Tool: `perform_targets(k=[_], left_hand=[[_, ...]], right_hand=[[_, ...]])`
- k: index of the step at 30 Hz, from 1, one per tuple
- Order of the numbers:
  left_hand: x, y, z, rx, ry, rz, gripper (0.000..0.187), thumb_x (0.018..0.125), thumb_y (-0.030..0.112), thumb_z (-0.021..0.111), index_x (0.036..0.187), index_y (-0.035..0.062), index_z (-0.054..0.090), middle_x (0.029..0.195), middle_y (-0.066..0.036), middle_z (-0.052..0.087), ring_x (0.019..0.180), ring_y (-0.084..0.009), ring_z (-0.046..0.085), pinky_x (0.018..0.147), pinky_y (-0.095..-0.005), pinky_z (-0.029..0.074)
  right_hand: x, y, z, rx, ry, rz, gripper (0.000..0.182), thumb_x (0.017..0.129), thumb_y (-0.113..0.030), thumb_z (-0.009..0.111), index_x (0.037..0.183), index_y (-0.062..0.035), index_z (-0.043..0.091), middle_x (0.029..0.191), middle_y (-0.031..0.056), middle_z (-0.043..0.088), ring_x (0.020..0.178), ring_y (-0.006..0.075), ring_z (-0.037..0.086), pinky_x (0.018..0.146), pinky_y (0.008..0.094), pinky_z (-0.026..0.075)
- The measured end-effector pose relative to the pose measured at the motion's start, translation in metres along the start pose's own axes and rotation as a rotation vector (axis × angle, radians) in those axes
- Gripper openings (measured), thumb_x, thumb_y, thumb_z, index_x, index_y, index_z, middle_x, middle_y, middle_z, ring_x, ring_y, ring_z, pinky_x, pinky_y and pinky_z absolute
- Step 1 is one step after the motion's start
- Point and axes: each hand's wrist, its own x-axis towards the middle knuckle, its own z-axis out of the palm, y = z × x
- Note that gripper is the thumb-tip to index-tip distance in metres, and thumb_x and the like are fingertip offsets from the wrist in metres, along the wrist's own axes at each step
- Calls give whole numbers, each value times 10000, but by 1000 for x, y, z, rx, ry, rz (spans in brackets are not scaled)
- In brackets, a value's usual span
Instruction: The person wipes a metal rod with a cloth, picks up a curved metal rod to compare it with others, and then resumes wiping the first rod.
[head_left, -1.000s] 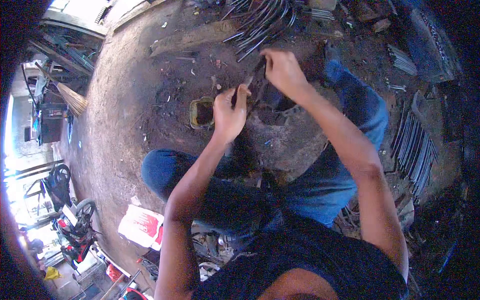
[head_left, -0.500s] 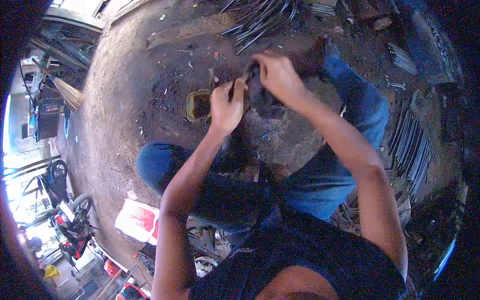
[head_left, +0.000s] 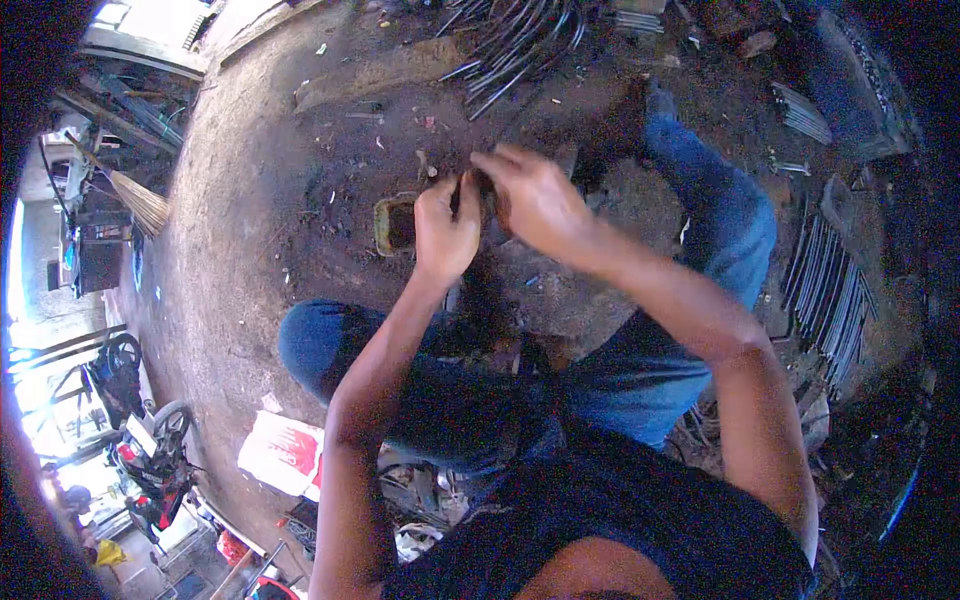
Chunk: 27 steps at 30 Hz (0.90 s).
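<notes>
My left hand (head_left: 447, 228) is closed, thumb against fingers, on something I cannot make out, just right of a small yellowish container (head_left: 383, 230) with dark contents. Close beside it on the right, my right hand (head_left: 540, 205) is blurred by motion, its fingers bent towards the left fingertips. Whatever lies between the hands is dark and too small to name. Below the hands, my legs in blue jeans (head_left: 720, 205) are folded on the dirt floor.
A bundle of thin metal rods (head_left: 510, 50) lies ahead, with a wooden plank (head_left: 385, 75) beside it. More rods (head_left: 828, 290) lie at right. A broom (head_left: 138, 200), a red and white bag (head_left: 285, 452) and a motorcycle (head_left: 160, 465) are at left.
My right hand has moved left and down, nearer my left hand. My left hand has shifted slightly. The view has tilted a little.
</notes>
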Motion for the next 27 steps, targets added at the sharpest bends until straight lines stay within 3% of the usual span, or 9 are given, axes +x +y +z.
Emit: perform_targets(k=[2,3,6,11,15,19,21,24,27], left_hand=[[-6,5,0,-4,-69,-94,297,929,182,510,737,-36,574,564,-117,554,527,-136,493,518,-350,391],[-6,4,3,-35,-44,-79,296,934,183,503,741,-29,576,544,-103,538,508,-125,481,506,-340,382],[1,-12,5,-61,29,66,295,941,189,498,748,-18,580,515,-71,505,481,-100,457,487,-319,364],[-4,0,4,-85,-49,-97,293,948,189,493,759,-20,574,557,-43,520,544,-84,434,510,-299,360],[2,-11,4,-92,62,134,347,962,250,479,711,31,576,521,36,426,471,-54,355,434,-272,283],[-2,-12,6,-141,-2,13,338,966,245,470,725,31,573,528,36,415,482,-50,352,440,-261,280],[-2,-3,6,-142,-6,-55,280,943,170,490,782,-32,597,652,-74,585,642,-103,505,622,-304,417],[-1,-10,1,-81,12,70,278,942,175,495,783,-26,603,661,-66,590,646,-100,502,621,-305,418],[-3,-10,6,-174,-10,-26,278,941,176,496,786,-26,606,659,-63,593,638,-97,502,612,-295,417]], right_hand=[[11,46,5,-146,-50,89,396,690,41,576,1086,63,587,996,295,587,931,420,590,797,434,499],[36,36,-17,-3,-163,435,381,692,42,576,1072,62,592,950,289,589,897,422,594,787,438,497],[7,1,-7,-49,62,-14,299,722,40,557,1014,42,621,887,253,614,822,401,612,759,428,505],[32,39,-11,-43,-66,361,395,698,41,581,1092,28,602,964,273,603,894,407,600,806,424,497],[3,-8,-2,37,147,-19,307,726,32,559,1027,26,620,884,245,619,822,391,614,776,424,502],[38,35,-16,68,0,336,372,710,31,578,1081,26,612,931,305,600,899,426,607,834,418,499],[25,21,-12,40,48,225,378,707,34,580,1083,23,612,944,303,599,910,422,606,831,416,500],[0,-18,-13,61,-29,30,401,705,57,577,1103,21,602,1009,275,596,936,403,602,816,412,503],[28,37,-13,-8,13,244,370,704,39,571,1070,9,614,878,228,631,736,378,629,688,433,512]])
